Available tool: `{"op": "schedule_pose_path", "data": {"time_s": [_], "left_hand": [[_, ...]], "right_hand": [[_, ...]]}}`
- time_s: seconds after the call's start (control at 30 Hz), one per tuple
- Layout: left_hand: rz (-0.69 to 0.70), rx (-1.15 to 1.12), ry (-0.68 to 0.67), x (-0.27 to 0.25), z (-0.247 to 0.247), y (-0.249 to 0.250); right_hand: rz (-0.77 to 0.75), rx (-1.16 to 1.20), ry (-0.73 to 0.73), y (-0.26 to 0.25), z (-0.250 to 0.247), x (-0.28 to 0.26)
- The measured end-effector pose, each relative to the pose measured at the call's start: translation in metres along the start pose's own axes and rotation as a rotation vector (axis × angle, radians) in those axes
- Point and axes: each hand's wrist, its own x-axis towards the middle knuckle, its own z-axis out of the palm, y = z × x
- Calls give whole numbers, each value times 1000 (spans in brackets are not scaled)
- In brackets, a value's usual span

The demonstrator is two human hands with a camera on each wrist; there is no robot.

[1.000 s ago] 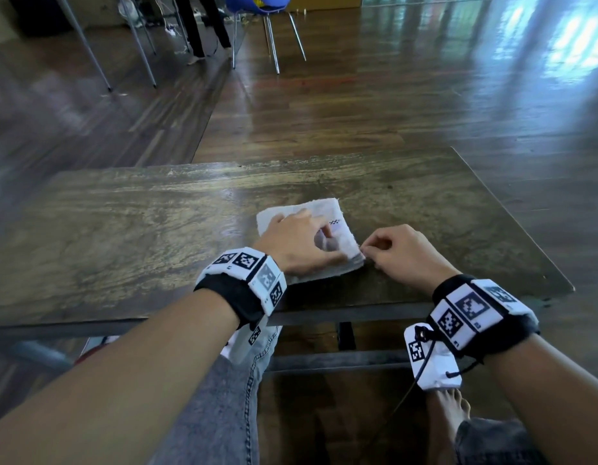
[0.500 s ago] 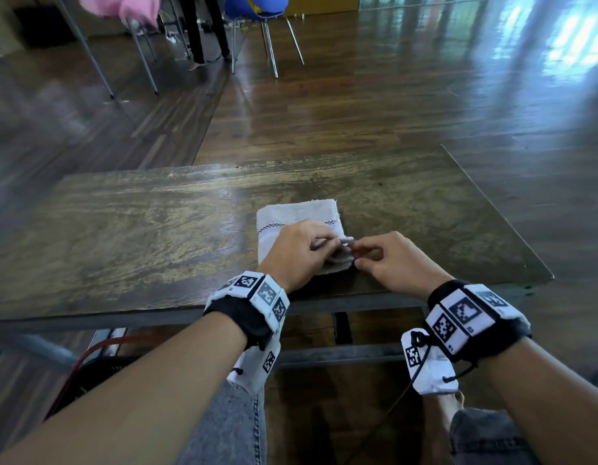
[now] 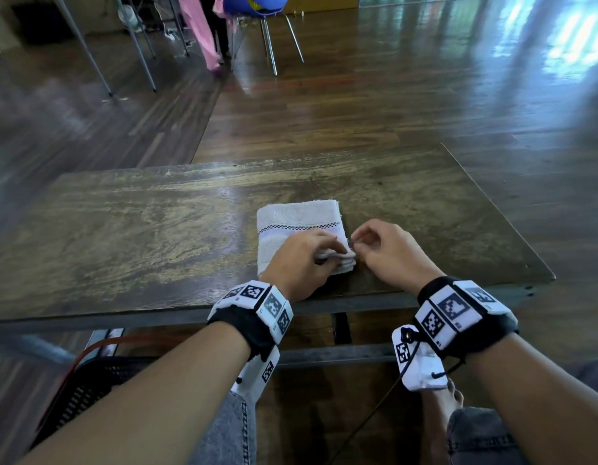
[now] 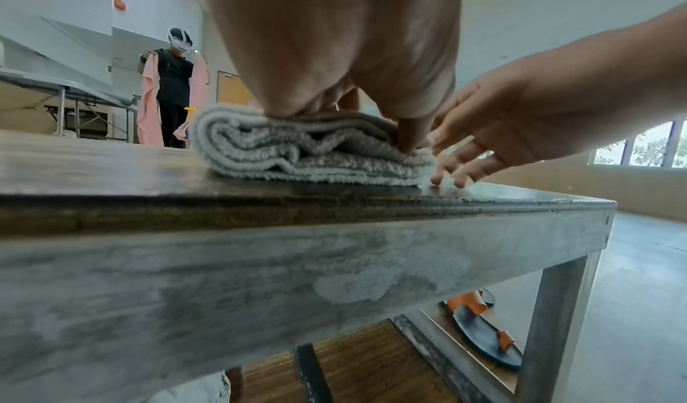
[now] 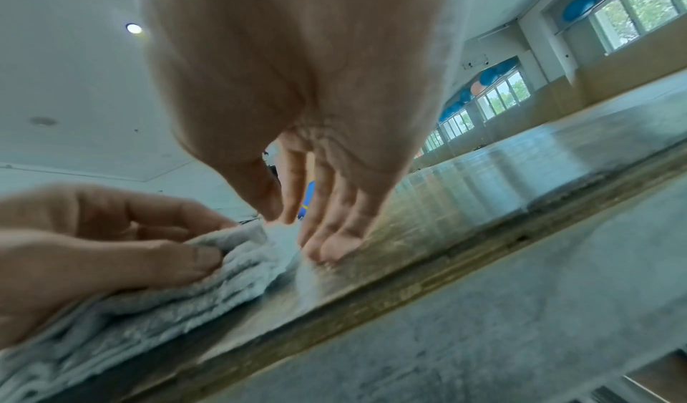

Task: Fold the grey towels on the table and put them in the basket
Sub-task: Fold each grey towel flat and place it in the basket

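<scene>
Grey towel point(image 3: 297, 218) folded on table point(image 3: 140, 229) (no readable writing), left hand point(image 3: 301, 263) pinching its corner, right hand point(image 3: 388, 253) grip loose, holding nothing

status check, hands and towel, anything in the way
Left hand grips the folded grey towel at its near right corner. Right hand beside that corner, fingers loosely curled, fingertips on the wooden table. Nothing in the way.
</scene>
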Motion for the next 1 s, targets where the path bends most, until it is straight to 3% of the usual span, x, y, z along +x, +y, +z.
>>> {"op": "schedule_pose_path", "data": {"time_s": [0.07,0.2,0.33,0.37,0.43,0.5,0.63,1.0], "left_hand": [[-22,-32,-33,-1,-3,3],[-33,-135,-135,-1,-14,9],[-70,-12,158,9,-31,-3],[-95,72,158,14,-34,-9],[-221,264,-31,20,-33,-19],[-327,363,-209,20,-23,-24],[-334,429,-328,13,-5,-30],[-441,300,-241,16,-1,-45]], "right_hand": [[-84,-11,43,-8,4,-1],[-122,-170,-117,-19,12,-3],[-66,-302,9,-24,16,-5],[-90,-322,64,-26,17,-5],[-161,-347,120,-34,21,-1],[-191,-364,74,-44,32,8],[29,-243,-128,-49,64,17],[67,-462,-107,-15,64,13]]}}
